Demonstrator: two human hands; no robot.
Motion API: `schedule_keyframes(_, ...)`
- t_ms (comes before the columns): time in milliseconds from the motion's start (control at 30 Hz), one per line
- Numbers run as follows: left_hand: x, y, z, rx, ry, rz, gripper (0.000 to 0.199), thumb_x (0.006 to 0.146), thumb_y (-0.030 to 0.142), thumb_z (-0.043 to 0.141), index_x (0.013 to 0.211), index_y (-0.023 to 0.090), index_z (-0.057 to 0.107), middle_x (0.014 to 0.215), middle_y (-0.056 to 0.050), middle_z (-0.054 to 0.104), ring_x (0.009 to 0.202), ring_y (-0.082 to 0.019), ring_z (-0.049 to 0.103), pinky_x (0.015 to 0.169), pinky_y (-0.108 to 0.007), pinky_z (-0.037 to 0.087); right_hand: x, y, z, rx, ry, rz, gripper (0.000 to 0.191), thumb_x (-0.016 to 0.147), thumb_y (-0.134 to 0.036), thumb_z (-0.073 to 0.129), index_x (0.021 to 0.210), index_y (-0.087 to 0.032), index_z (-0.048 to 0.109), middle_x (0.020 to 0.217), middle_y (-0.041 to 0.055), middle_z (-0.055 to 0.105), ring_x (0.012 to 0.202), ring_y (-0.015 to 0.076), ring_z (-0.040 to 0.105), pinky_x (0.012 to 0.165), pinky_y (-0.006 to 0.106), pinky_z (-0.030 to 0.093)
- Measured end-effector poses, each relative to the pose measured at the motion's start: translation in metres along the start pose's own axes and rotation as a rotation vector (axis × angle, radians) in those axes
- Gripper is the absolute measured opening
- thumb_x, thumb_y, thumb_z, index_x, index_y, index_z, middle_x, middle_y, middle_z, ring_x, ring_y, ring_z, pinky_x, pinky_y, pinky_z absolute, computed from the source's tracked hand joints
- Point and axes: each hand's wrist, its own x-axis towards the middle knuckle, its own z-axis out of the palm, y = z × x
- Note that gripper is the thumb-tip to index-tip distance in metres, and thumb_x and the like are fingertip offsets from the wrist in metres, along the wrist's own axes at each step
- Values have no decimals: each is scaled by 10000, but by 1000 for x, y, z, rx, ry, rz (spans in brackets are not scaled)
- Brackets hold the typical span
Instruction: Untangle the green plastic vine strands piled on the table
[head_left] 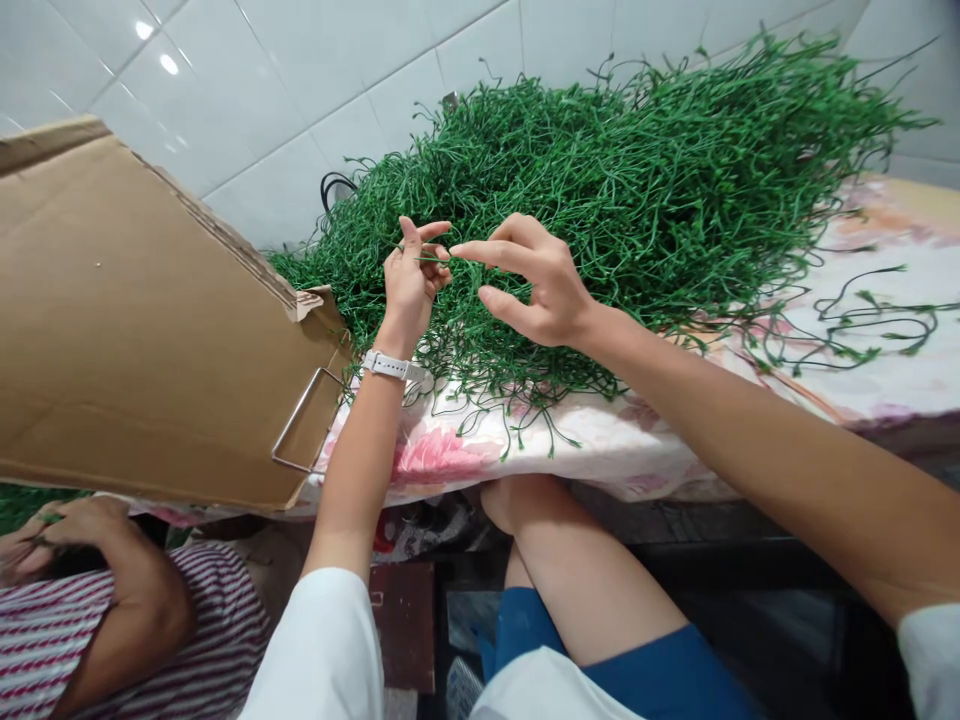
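Note:
A large heap of thin green stems with small buds lies along the tiled wall on a flowered cloth. In front of the heap, my left hand, with a white watch on its wrist, holds a thin green stem between its fingers. My right hand is just to the right, its index finger stretched toward the end of that stem, thumb and index finger apart, with nothing visible in its grasp. Some loose stems are spread on the cloth at the right.
A big cardboard sheet stands at the left, beside a metal wire stand. Beyond it, at the lower left, a person in a striped shirt has their hands near more green stems. A brown stool is below the table edge.

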Motion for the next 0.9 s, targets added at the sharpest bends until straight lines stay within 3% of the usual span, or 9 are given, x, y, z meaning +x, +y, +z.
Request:
schedule_keyframes(167, -1, 0, 1, -27, -21, 19, 613, 1001, 664, 396, 922, 148, 718, 655, -5, 536, 506, -49, 503, 507, -172, 430, -1, 3, 5, -6, 23, 59, 316, 919, -313, 623, 1220, -326, 717, 945, 44, 577, 939, 251, 587, 933, 562, 503)
schedule_keyframes(333, -1, 2, 2, -91, -6, -34, 553, 1030, 615, 418, 886, 172, 715, 621, -1, 569, 506, -59, 524, 516, -169, 453, 3, -2, 6, 72, 80, 163, 179, 958, -368, 642, 1034, -272, 773, 868, 44, 601, 872, 224, 590, 902, 482, 513)
schedule_keyframes(500, 4, 6, -5, -297, 60, -69, 568, 1066, 601, 329, 781, 205, 619, 592, 21, 542, 584, -73, 614, 649, -184, 554, 8, 3, 2, 258, 206, 410, 304, 947, -527, 685, 930, -234, 765, 865, 43, 631, 768, 171, 562, 754, 361, 518)
schedule_keyframes(600, 8, 6, -10, -306, 80, -26, 557, 1052, 610, 398, 691, 213, 545, 517, 41, 452, 593, -85, 616, 675, -191, 567, 12, 7, 1, 446, 234, 565, 409, 901, -627, 709, 839, -223, 709, 798, 24, 591, 690, 143, 511, 671, 315, 489)
schedule_keyframes(667, 10, 6, -13, -281, 64, 11, 554, 1042, 604, 438, 655, 214, 506, 473, 57, 359, 526, -79, 546, 622, -172, 538, 15, 6, -1, 603, 199, 658, 454, 898, -655, 695, 779, -220, 640, 736, 2, 525, 628, 124, 460, 606, 289, 453)
schedule_keyframes(767, 7, 10, -13, -290, 36, 25, 560, 1066, 574, 353, 645, 219, 454, 449, 76, 226, 416, -74, 365, 517, -152, 463, 19, 0, -4, 775, 162, 741, 476, 880, -622, 722, 708, -218, 539, 698, -15, 464, 590, 106, 422, 550, 257, 402)
schedule_keyframes(900, -1, 19, -10, -253, -8, -6, 583, 1080, 562, 265, 648, 218, 452, 451, 86, 147, 362, -74, 187, 395, -170, 327, 20, -1, -8, 770, 91, 751, 478, 898, -538, 687, 624, -214, 467, 648, -9, 443, 572, 112, 416, 549, 268, 373)
